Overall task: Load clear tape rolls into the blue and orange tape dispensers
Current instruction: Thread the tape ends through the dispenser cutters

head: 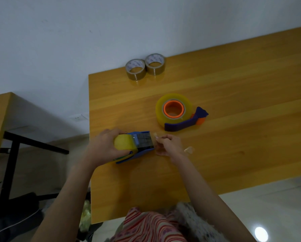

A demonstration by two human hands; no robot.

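Tape roll, glossy yellowish cylinder

Bare forearms, red, white and pink striped garment, purple motifs

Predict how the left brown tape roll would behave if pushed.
The left brown tape roll lies flat, hole up, so it would probably slide, not roll. It sits by the far edge of the table, so a push away could drop it.
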